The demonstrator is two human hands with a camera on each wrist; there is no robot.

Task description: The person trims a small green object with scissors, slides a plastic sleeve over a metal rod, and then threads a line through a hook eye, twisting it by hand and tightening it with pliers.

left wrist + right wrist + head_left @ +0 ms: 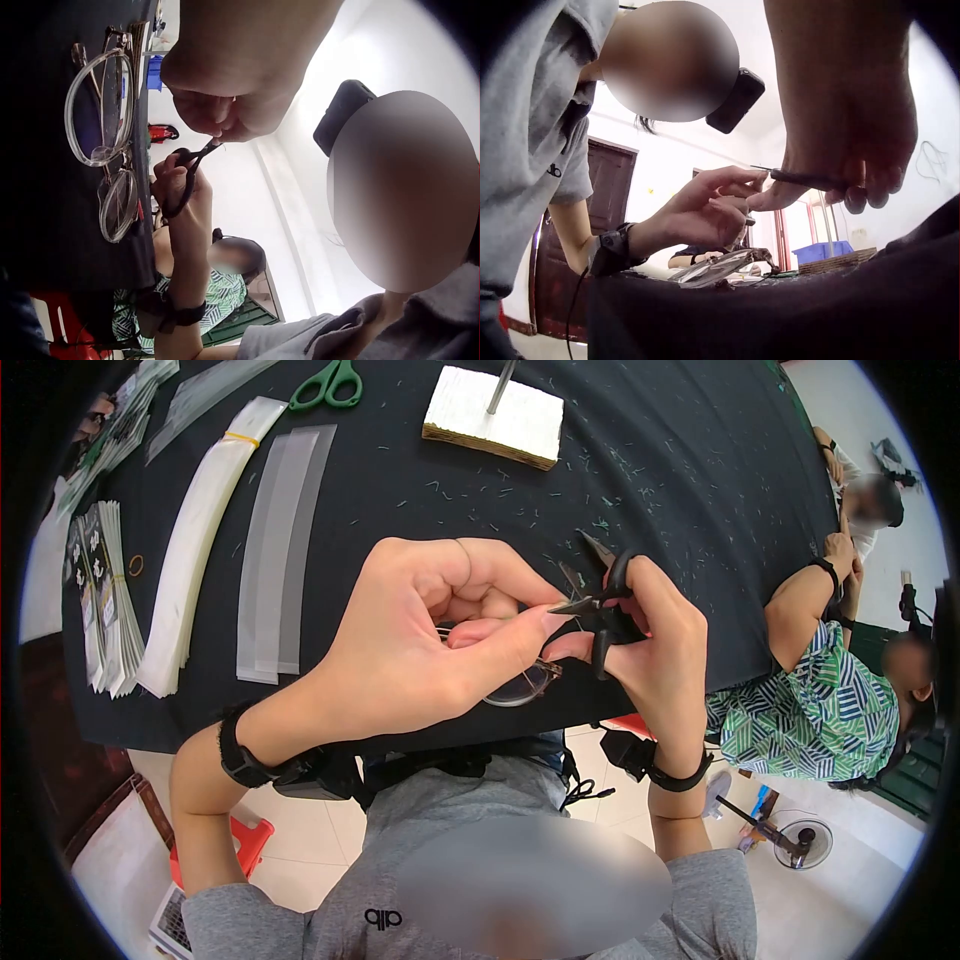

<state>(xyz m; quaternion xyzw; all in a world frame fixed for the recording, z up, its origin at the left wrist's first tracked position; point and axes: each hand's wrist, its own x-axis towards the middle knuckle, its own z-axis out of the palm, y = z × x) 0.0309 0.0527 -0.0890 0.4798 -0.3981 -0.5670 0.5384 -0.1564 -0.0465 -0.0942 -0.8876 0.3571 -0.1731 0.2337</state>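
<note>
In the head view my right hand (660, 635) holds small black-handled scissors (600, 606), with fingers and thumb in the loops. The blades point left toward my left hand (430, 630). My left thumb and forefinger pinch together right at the blade tips, the other fingers curled in. Whatever they pinch is tiny and thin, and I cannot tell what it is. A pair of clear-framed eyeglasses (518, 688) lies below both hands at the table's near edge, partly hidden by them. The left wrist view shows the eyeglasses (101, 112) more fully.
Tiny green clippings (600, 525) dot the black cloth (390, 490). Beyond the hands stands a white-topped block (500, 420) with a metal rod. Green scissors (335, 385), clear plastic sleeves (285, 560) and a banded white bundle (205, 550) lie left. People sit at right.
</note>
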